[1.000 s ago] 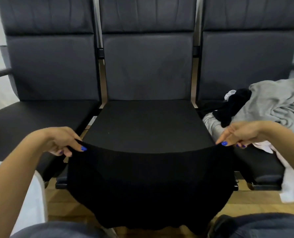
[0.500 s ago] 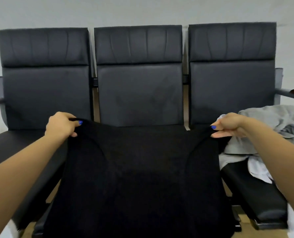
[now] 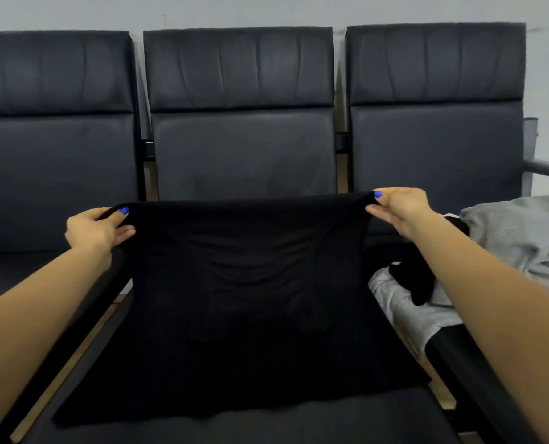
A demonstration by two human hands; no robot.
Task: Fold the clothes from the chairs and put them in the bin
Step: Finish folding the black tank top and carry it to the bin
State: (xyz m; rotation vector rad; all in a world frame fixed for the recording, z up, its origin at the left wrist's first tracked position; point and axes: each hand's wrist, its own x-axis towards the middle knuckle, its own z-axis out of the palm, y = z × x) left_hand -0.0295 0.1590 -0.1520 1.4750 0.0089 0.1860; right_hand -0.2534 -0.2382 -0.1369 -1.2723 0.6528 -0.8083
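- Three dark chairs are lined up against the wall; the middle chair (image 3: 241,161) serves as the folding surface, and no bin is shown anywhere in the view.
- One black garment (image 3: 244,299) is spread over the middle chair's seat, its near part lying flat on the cushion and its far edge lifted and stretched level in front of the backrest.
- The step in hand is judged to be the folding of this garment: with the far edge raised by both corners, a fold toward the near edge appears to be set up.
- The next move is judged to call for both corners being carried together toward the near hem at the same height, so that the edge is laid down square and no slack is trapped in the middle, where soft creases are already seen.
- A heap of unfolded clothes (image 3: 516,238), grey with a black piece on it, is left on the right chair, so most of the task is judged to be outstanding.
- The left hand (image 3: 97,229) is closed on the garment's left corner, thumb on top and fingers beneath the cloth.
- The right hand (image 3: 398,209) is pinched on the right corner, thumb over the edge; how its other fingers lie under the fabric cannot quite be made out.
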